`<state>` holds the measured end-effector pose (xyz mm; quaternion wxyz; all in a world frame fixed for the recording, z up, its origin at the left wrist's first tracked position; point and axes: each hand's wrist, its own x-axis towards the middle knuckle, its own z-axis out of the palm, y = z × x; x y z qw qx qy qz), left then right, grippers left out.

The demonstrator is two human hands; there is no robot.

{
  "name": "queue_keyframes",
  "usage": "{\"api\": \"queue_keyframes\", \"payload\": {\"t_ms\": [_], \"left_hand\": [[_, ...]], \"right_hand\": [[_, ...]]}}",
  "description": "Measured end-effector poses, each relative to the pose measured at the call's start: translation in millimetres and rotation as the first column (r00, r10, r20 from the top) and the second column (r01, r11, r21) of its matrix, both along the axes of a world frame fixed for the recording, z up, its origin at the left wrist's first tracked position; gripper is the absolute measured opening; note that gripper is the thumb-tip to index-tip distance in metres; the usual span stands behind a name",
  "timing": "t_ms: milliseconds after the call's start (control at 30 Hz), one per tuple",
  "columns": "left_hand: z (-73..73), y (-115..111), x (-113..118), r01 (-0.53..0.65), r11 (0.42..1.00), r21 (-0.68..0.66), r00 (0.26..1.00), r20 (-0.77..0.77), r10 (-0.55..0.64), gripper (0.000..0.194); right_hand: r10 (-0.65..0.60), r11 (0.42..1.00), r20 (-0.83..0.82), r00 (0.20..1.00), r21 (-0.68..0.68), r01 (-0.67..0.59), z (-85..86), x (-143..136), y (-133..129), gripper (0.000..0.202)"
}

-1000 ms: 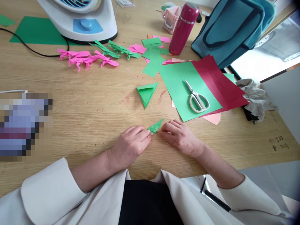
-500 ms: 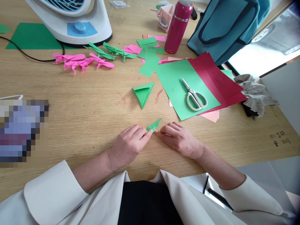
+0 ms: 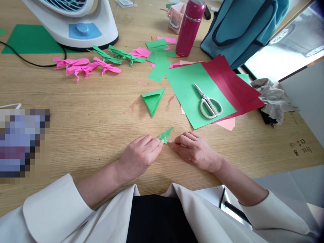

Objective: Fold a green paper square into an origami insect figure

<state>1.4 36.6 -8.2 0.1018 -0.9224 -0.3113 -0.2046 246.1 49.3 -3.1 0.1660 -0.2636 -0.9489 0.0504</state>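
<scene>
A small folded green paper figure (image 3: 166, 134) lies at the table's near middle, its pointed end toward the upper right. My left hand (image 3: 141, 153) is closed on its left side, thumb and forefinger pinching it. From the right, my right hand (image 3: 193, 151) pinches a small lower flap of the same paper with its fingertips. The fingers hide part of the folds. Just beyond my hands rests a folded green paper triangle (image 3: 153, 101). White-handled scissors (image 3: 209, 103) lie on a green paper sheet (image 3: 182, 84) to the right.
Pink folded figures (image 3: 81, 66) and green ones (image 3: 118, 55) stand at the back left, before a white fan heater (image 3: 83, 30). A magenta bottle (image 3: 190, 28), a teal bag (image 3: 243, 33) and red sheets (image 3: 235, 84) are at the back right. A blurred-out device (image 3: 20, 141) lies left.
My right fingertips have shifted very slightly away from the left thumb, and more of the small green flap shows between them. The view has moved slightly.
</scene>
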Motion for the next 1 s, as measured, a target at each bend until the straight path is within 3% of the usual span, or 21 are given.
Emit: {"api": "queue_keyframes", "payload": {"t_ms": [233,433,667,800,1000], "left_hand": [[-0.1,-1,-2,0.023,1.0,0.017,1.0,0.016,-0.023,0.026],[3.0,-1,-2,0.036,0.999,0.034,0.997,-0.069,-0.033,0.032],[4.8,-1,-7,0.038,0.997,-0.072,0.987,-0.154,-0.048,0.039],[3.9,-2,-8,0.013,0.991,-0.136,0.988,-0.152,-0.034,0.035],[2.3,-4,-7,-0.009,0.983,-0.185,0.987,-0.159,-0.021,0.038]], "right_hand": [[-0.058,0.998,-0.007,0.998,0.018,0.058,2.8,4,-8,0.022],[-0.054,0.998,-0.01,0.999,0.02,0.054,1.7,9,-8,0.022],[-0.091,0.993,-0.016,0.996,0.069,0.092,1.9,18,-12,0.025],[-0.178,0.982,-0.009,0.984,0.066,0.178,4.2,8,-20,0.034],[-0.177,0.984,0.12,0.977,-0.005,0.179,2.3,-15,-31,0.061]]}}
